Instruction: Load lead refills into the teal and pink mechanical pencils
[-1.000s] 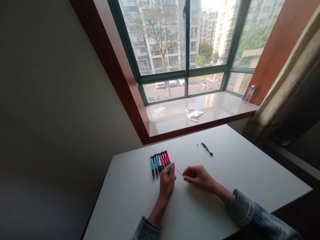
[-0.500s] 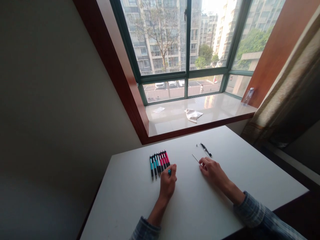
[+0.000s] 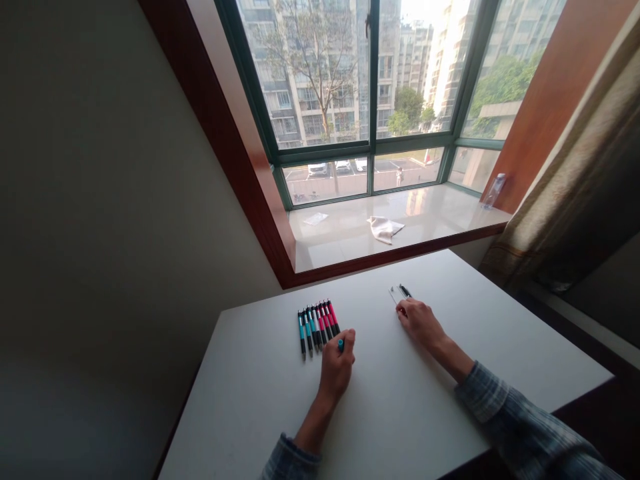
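My left hand (image 3: 337,360) is closed round a teal pen barrel (image 3: 341,345), whose end shows above the fingers. It is beside the lower right end of a row of pens (image 3: 316,327), teal ones at the left and red ones at the right, all with black grips. My right hand (image 3: 419,321) pinches a thin pen refill (image 3: 393,296) low over the white table. Just beyond its fingers lie a black pen part (image 3: 405,291), partly covered by the hand, and a tiny grey piece (image 3: 393,289).
The white table (image 3: 250,400) stands against the window sill (image 3: 340,247). A white cloth (image 3: 385,229), a clear packet (image 3: 316,219) and a clear bottle (image 3: 494,191) are on the sill. A curtain (image 3: 545,160) hangs at the right.
My right hand has moved forward with the refill, towards the black pen part, and now covers some of it. My left hand keeps hold of the teal barrel in much the same place.
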